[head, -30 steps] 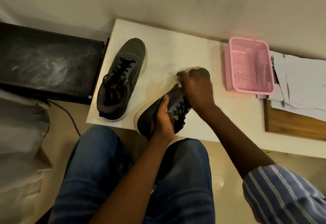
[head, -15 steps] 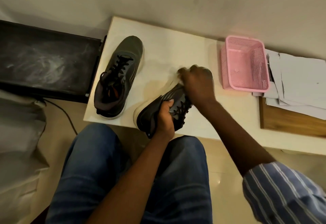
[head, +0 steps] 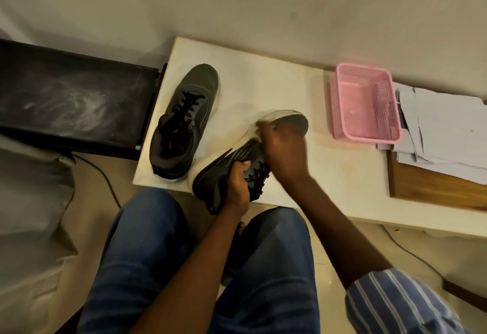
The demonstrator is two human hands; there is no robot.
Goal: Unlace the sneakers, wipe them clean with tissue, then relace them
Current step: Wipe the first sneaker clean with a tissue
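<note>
Two dark grey sneakers with black laces are on the white table [head: 266, 83]. One sneaker [head: 184, 123] stands upright at the left, untouched. The other sneaker [head: 224, 165] is tipped on its side at the table's front edge, its pale sole rim turned up. My left hand [head: 237, 189] grips it at the collar, thumb on the side stripes. Over its forefoot my right hand [head: 284, 149] is curled, fingertips at the sole rim, pinching a small pale wad of tissue [head: 259, 125], mostly hidden.
A pink mesh basket [head: 366, 104] stands right of the sneakers. Past it lie loose white papers [head: 442, 128] on a wooden board [head: 427, 186]. A dusty black box [head: 71, 96] adjoins the table's left edge, with a cable [head: 105, 175] on the floor. My jeans-clad knees are below.
My right hand has slid along the sneaker's forefoot, uncovering the toe. The left hand keeps its grip at the collar. The view has shifted slightly.
</note>
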